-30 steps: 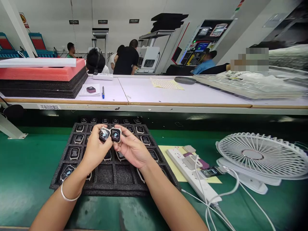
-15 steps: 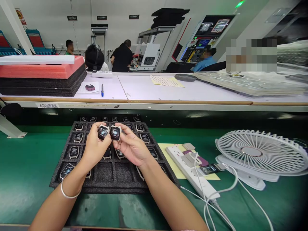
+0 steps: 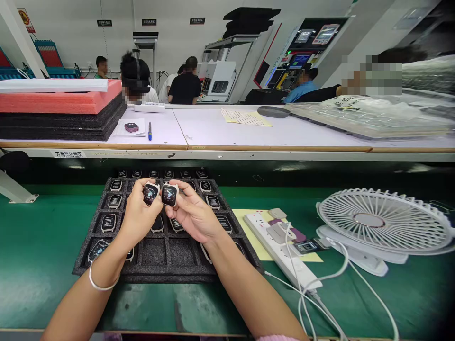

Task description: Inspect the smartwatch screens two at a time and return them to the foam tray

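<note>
Side by side above a black foam tray [image 3: 152, 273], two square smartwatches without straps face me with lit screens. My left hand [image 3: 140, 213] is closed around the left smartwatch [image 3: 150, 193], thumb at its lower edge. Between the thumb and fingers of my right hand [image 3: 194, 210] sits the right smartwatch [image 3: 169, 194]. Their cases are very close; whether they touch I cannot tell. Several more watches, such as one lit watch [image 3: 108, 222], lie in the tray's compartments. Two front compartments show bare foam. My hands and forearms hide part of the tray.
To the right lie a white power strip [image 3: 261, 232] with chargers and cables, and a white fan [image 3: 369, 220]. Across the back runs a raised shelf [image 3: 199, 132] bearing stacked foam [image 3: 60, 104], a pen [image 3: 150, 131] and a bagged tray. Several people are beyond it.
Both watches stay in my hands, nearly still, with the view shifted slightly. Beyond the shelf, a person with a headband has raised their head, and another person in black has shifted.
</note>
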`<action>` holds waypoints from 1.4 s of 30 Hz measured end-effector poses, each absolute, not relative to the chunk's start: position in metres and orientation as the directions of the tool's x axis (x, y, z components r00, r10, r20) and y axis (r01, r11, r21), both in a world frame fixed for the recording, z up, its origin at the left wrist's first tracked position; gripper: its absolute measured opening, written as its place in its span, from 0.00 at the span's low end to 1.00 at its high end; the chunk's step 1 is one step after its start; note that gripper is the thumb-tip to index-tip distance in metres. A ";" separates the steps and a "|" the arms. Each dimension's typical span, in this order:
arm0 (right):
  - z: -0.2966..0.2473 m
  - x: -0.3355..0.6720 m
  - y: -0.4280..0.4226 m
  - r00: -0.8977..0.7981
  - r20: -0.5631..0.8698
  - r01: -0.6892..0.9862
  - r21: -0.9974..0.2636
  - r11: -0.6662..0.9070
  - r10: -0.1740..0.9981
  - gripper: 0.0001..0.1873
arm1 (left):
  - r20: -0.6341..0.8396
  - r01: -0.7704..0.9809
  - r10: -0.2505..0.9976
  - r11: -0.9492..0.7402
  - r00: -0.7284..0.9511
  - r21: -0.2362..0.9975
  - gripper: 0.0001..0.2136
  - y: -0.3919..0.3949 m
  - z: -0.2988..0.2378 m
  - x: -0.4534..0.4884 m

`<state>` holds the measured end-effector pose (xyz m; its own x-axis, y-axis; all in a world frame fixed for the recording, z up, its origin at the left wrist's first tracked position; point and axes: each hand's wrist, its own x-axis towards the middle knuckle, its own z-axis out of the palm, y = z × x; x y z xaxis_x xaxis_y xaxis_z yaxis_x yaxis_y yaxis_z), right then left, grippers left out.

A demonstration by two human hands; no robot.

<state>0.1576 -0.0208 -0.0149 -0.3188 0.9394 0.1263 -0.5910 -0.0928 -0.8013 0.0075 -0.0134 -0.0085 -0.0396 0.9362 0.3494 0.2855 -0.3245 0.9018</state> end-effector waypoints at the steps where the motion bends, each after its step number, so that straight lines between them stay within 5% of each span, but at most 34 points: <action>1: -0.015 0.157 -0.021 -0.318 0.124 -0.589 -0.803 -0.093 0.940 0.22 | 0.353 0.289 0.935 -0.327 -0.041 0.900 0.16 -0.013 -0.009 0.007; 42: -0.017 0.157 -0.020 -0.345 0.150 -0.640 -0.760 -0.115 0.926 0.19 | 0.329 0.227 0.943 -0.311 -0.049 0.923 0.16 -0.013 -0.008 0.008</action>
<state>0.1575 -0.0202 -0.0168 -0.3452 0.9264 0.1503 -0.6397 -0.1151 -0.7600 0.0082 -0.0130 -0.0083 -0.0495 0.9429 0.3294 0.2272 -0.3106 0.9230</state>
